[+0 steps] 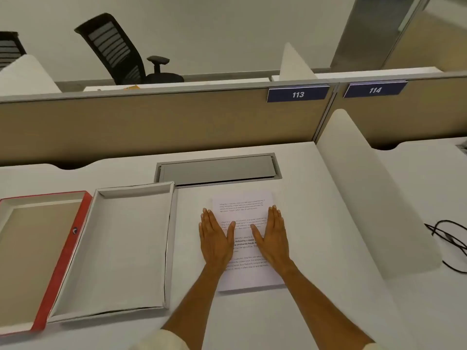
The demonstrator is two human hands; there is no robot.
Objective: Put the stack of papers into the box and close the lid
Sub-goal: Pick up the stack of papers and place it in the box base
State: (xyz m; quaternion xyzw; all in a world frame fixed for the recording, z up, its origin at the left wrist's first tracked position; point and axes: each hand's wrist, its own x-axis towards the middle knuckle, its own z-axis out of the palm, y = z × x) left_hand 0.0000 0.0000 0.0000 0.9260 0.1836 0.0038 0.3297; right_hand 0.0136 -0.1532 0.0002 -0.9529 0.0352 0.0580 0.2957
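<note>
A stack of printed white papers lies flat on the white desk, right of centre. My left hand rests flat on its left edge, fingers together and thumb spread. My right hand lies flat on its right edge the same way. Neither hand grips anything. Left of the papers sits the open white box, shallow and empty. Its red-rimmed lid lies upside down beside it at the far left, touching the box's left side.
A grey cable hatch is set into the desk behind the papers. A white divider panel bounds the desk on the right, with black cables beyond it. A tan partition runs along the back.
</note>
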